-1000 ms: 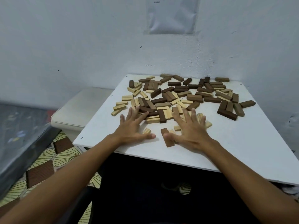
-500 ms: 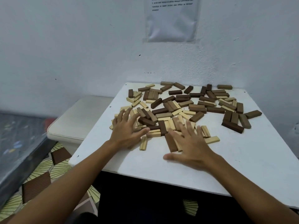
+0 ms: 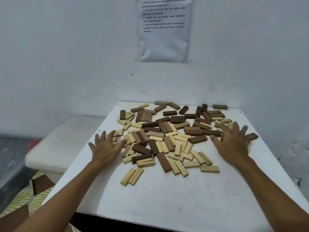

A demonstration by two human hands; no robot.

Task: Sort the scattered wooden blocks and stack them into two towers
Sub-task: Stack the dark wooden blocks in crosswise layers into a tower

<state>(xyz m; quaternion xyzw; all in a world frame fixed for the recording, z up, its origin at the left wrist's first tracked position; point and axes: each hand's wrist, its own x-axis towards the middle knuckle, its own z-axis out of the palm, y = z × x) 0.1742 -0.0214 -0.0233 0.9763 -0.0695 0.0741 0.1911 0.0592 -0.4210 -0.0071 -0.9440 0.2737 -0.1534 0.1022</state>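
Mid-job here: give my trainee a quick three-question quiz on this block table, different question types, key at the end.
1. True or false: two towers already stand on the white table.
2. Which hand has a block in its grip? A) left hand B) right hand C) neither
3. Fill in: the two side-by-side blocks nearest the camera are ____ wood (light/dark).

Key: 1 false; 2 C, both hands spread open at the sides of the pile of wooden blocks; 3 light.
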